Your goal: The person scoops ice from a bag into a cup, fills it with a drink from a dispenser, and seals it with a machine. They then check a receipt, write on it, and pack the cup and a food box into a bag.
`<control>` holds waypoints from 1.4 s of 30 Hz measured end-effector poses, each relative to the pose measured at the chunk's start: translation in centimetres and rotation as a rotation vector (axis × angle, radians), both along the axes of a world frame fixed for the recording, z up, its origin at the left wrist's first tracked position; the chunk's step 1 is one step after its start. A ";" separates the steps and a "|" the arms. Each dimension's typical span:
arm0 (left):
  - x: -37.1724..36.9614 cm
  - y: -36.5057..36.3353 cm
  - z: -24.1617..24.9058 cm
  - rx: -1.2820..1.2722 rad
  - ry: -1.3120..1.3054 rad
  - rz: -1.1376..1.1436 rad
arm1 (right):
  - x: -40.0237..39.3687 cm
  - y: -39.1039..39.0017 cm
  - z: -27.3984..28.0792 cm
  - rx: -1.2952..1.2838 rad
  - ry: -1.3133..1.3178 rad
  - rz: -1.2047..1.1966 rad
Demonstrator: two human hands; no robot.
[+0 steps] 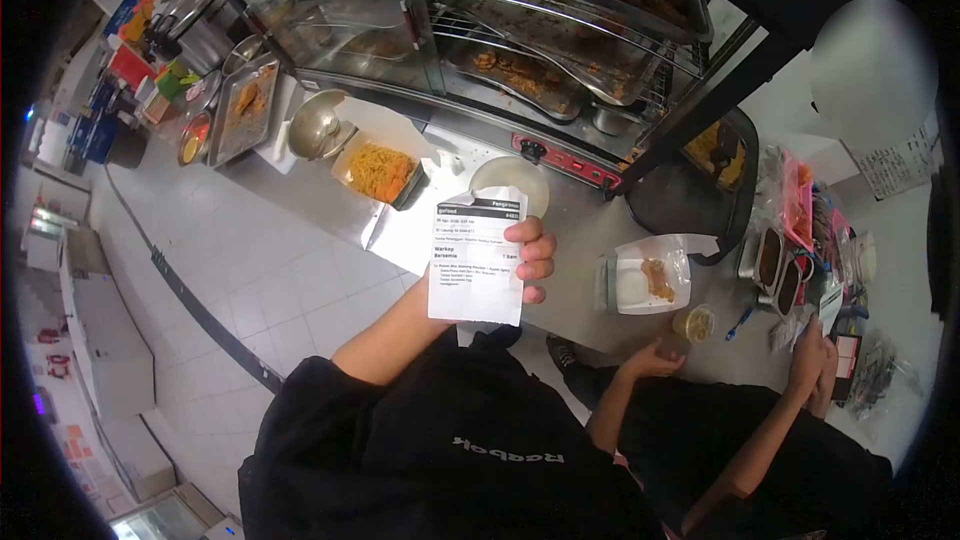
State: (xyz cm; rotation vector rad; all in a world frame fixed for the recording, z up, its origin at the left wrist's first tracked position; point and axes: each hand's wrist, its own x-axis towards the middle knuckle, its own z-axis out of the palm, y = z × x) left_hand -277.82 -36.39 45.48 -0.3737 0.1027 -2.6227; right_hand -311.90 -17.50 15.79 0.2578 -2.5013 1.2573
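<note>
My left hand (533, 258) holds up a printed paper receipt (476, 285), its fingers curled over the right edge. The receipt is upright, facing the camera, and covers part of the counter (575, 235). Behind its top edge is a pale round bowl (512, 178). An open box of yellow noodles (380, 168) with an orange piece of food stands to the left, beside a metal bowl (318, 127). To the right, another open paper box (645, 280) holds a brown piece of food, near a small clear cup (694, 322). My right hand is not in view.
A glass warming cabinet (560, 135) with food trays stands behind the counter. At the right, a co-worker's hand (806, 358) holds a paper near metal containers (770, 265); another hand (655, 360) is near the counter's edge. A metal tray (245, 112) lies at the left.
</note>
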 end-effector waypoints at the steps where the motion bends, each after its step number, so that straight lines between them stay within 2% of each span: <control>1: 0.3 -0.5 -0.3 -0.005 0.055 -0.025 | 2.4 -0.1 1.0 -0.011 0.029 -0.003; 4: 1.7 -2.0 0.1 -0.018 0.085 -0.069 | 8.9 -1.2 2.9 -0.041 0.009 0.037; 7: 4.1 -3.7 0.6 -0.002 0.081 -0.092 | 14.6 -3.8 3.5 -0.251 -0.001 0.183; 10: 6.9 -5.1 1.2 -0.004 0.078 -0.079 | 21.3 -7.7 6.5 -0.334 -0.040 0.532; 12: 9.0 -6.0 1.9 -0.024 0.014 -0.057 | 24.3 -10.5 6.2 -0.268 -0.008 0.908; 15: 12.2 -7.1 2.5 -0.025 -0.032 -0.025 | 31.1 -16.3 10.5 -0.064 -0.112 1.248; 19: 16.1 -8.2 2.8 -0.039 -0.048 0.032 | 37.0 -20.6 12.0 0.114 -0.308 1.517; 25: 20.8 -8.9 3.3 -0.026 -0.070 0.079 | 42.4 -26.2 9.0 0.339 -0.610 1.480; 28: 21.8 -9.3 1.9 -0.055 0.121 0.069 | 43.8 -28.3 7.6 0.419 -0.723 1.404; 33: 25.1 -10.2 1.9 -0.056 0.054 0.223 | 43.6 -29.2 6.3 0.501 -0.851 1.282; 35: 27.3 -10.6 0.8 0.096 0.005 0.310 | 42.3 -29.0 5.9 0.518 -0.905 1.245; 37: 29.2 -11.0 0.8 0.102 -0.100 0.435 | 40.6 -27.9 5.5 0.525 -0.974 1.214; 42: 31.7 -11.3 -2.1 0.245 -0.394 0.520 | 35.9 -23.7 5.3 0.494 -1.065 1.141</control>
